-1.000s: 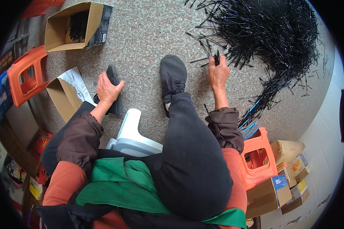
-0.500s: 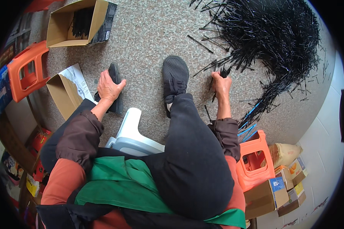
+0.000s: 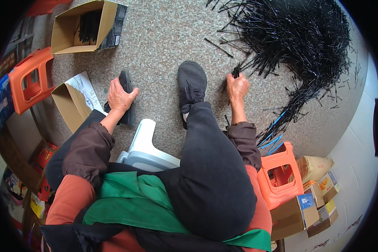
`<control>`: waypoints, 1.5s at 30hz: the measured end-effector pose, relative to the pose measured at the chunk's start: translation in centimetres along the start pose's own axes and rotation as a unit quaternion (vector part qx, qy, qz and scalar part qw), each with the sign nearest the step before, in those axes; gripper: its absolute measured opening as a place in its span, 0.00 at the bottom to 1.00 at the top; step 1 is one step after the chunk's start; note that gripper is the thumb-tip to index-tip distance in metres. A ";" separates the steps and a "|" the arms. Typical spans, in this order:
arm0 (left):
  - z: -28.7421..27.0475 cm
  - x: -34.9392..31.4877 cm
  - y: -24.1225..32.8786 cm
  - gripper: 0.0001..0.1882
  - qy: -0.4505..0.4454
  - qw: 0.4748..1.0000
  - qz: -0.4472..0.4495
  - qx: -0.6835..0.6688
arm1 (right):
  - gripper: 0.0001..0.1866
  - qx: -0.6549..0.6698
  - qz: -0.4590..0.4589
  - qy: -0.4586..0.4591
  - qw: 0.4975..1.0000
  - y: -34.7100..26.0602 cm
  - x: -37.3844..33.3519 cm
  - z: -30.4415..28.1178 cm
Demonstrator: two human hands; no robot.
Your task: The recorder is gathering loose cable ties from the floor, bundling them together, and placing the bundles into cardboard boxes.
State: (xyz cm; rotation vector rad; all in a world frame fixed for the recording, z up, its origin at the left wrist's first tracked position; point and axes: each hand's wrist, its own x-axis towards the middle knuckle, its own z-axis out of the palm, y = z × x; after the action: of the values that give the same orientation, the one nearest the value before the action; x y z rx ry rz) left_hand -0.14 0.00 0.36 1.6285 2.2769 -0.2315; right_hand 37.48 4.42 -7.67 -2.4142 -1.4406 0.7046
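Note:
On the right, my right hand point(image 3: 238, 87) is closed round a small bundle of thin black plastic sticks point(image 3: 237, 70), their ends poking out past the fingers. It is just above the floor, to the right of my right shoe point(image 3: 192, 80). A large heap of the same sticks point(image 3: 298, 38) spreads over the floor beyond it. My left hand point(image 3: 120, 95) hangs over my left shoe point(image 3: 128, 98) with its thumb spread from the fingers, and nothing shows in it.
An open cardboard box point(image 3: 74, 47) at far left has black sticks inside. Nearer lies another open box point(image 3: 70, 107). Orange stools stand at left point(image 3: 17, 90) and right point(image 3: 266, 178), a white stool point(image 3: 140, 143) between my legs. Cartons point(image 3: 290, 216) and a tan sack point(image 3: 317, 169) line the right wall.
My right hand has moved slightly left and turned over with the bundle, which now points away from me. My left hand has stayed where it was.

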 end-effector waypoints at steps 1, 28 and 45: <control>0.0 0.0 0.0 0.39 0.000 1.000 0.001 0.001 | 0.17 -0.022 0.014 -0.013 1.000 0.8 -0.3 0.0; 0.3 -0.1 -0.3 0.37 0.006 1.000 0.011 -0.013 | 0.12 -0.116 0.185 -0.125 0.968 15.3 -11.4 -10.9; -0.4 0.5 -0.5 0.42 -0.078 0.996 0.000 -0.032 | 0.14 0.119 0.310 -0.041 0.942 12.4 -20.4 -4.7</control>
State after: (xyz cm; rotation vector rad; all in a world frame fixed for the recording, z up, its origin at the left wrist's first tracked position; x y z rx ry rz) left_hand -0.79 0.45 0.48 1.5226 2.1456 -0.2721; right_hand 41.23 -19.27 -3.40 -2.6558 -0.5394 1.0480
